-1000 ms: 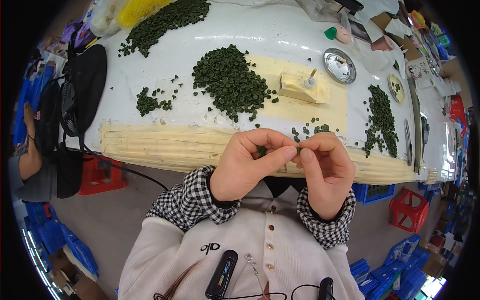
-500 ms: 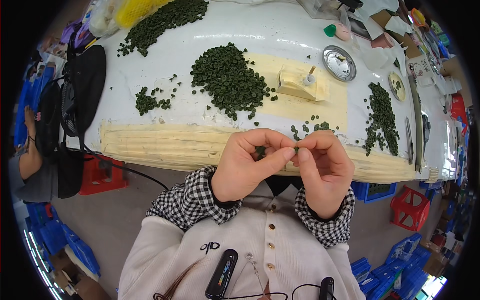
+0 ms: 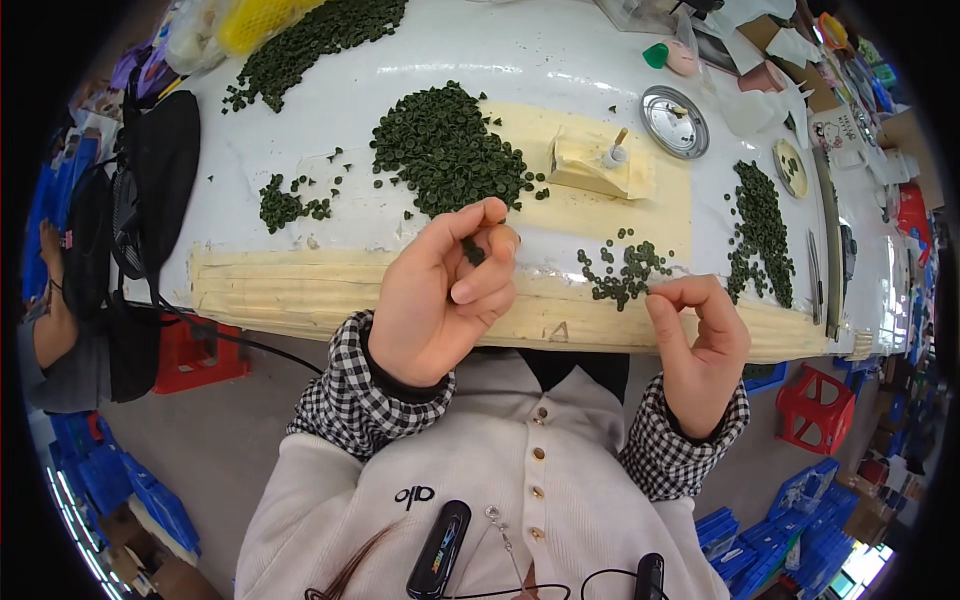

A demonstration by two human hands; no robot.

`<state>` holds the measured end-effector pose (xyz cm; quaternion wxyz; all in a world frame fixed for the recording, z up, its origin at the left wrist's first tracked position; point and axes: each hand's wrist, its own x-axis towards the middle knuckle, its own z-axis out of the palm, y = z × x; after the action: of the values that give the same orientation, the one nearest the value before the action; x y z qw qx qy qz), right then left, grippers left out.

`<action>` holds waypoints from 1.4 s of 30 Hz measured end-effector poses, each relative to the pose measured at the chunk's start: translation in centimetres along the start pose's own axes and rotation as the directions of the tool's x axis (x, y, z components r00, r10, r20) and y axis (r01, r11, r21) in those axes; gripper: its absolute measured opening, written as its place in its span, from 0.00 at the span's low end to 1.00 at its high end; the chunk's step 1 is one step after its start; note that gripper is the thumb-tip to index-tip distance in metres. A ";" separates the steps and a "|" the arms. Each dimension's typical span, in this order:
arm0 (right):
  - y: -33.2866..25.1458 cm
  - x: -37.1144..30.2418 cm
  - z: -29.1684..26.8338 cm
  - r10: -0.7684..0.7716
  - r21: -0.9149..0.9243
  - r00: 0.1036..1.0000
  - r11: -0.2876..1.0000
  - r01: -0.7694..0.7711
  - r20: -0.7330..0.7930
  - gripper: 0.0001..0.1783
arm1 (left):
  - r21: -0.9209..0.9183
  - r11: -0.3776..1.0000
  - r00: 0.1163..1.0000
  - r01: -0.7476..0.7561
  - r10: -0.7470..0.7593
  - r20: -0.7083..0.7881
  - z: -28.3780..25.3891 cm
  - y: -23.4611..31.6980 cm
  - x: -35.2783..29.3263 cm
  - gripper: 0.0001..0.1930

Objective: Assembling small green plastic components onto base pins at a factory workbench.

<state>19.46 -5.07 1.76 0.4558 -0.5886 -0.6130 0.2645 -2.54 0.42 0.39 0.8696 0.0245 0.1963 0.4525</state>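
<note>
My left hand (image 3: 432, 298) is raised at the near edge of the large heap of small dark green cone-shaped pieces (image 3: 440, 150). Its fingers are curled round a few dark green pieces (image 3: 473, 251); the thumb and index tips meet near the heap. My right hand (image 3: 706, 348) hovers over the table's front edge, thumb and index tip nearly together; whether anything tiny sits between them is hidden. Just left of those fingertips lies a loose group of small round green pieces (image 3: 628, 272). Behind it stands a tape-covered block (image 3: 600, 168) with an upright peg.
More green pieces lie in a pile (image 3: 762, 235) on the right, a small cluster (image 3: 285, 205) on the left and a heap (image 3: 310, 45) at the back left. A round metal lid (image 3: 675, 122) and a shallow dish (image 3: 790, 168) rest at the right. A black bag (image 3: 165, 185) hangs at the left.
My hands, together at the table's front edge before, have parted. The left has gone left and up toward the large heap; the right has shifted right and slightly down, uncovering the round pieces.
</note>
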 end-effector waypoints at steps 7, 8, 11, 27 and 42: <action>0.0 0.0 0.6 -0.093 -0.410 0.984 0.900 0.149 0.155 0.06 | -0.072 0.991 0.979 -0.112 0.098 -0.179 1.6 0.1 -0.4 0.11; 0.0 0.0 0.8 -0.090 -0.430 0.984 0.890 0.150 0.156 0.06 | -0.070 0.991 0.981 -0.112 0.099 -0.167 1.6 0.1 -0.6 0.11; -0.1 0.0 1.1 -0.093 -0.427 0.983 0.891 0.153 0.159 0.06 | -0.042 0.993 0.969 -0.111 0.099 -0.228 2.3 0.2 -0.9 0.11; -0.3 -0.7 2.1 -0.092 -0.162 0.994 0.984 0.081 -0.066 0.06 | 0.308 0.949 0.998 0.059 -0.067 0.014 0.9 -1.4 -0.8 0.16; -1.0 -0.6 2.7 -0.084 0.050 0.989 0.995 0.091 -0.121 0.09 | 0.171 0.983 0.991 0.061 -0.079 0.103 1.1 -1.9 -0.6 0.21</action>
<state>16.54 -5.26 1.26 0.5187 -0.5631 -0.6025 0.2255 -0.99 -1.03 1.19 0.8893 0.1155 0.1864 0.4014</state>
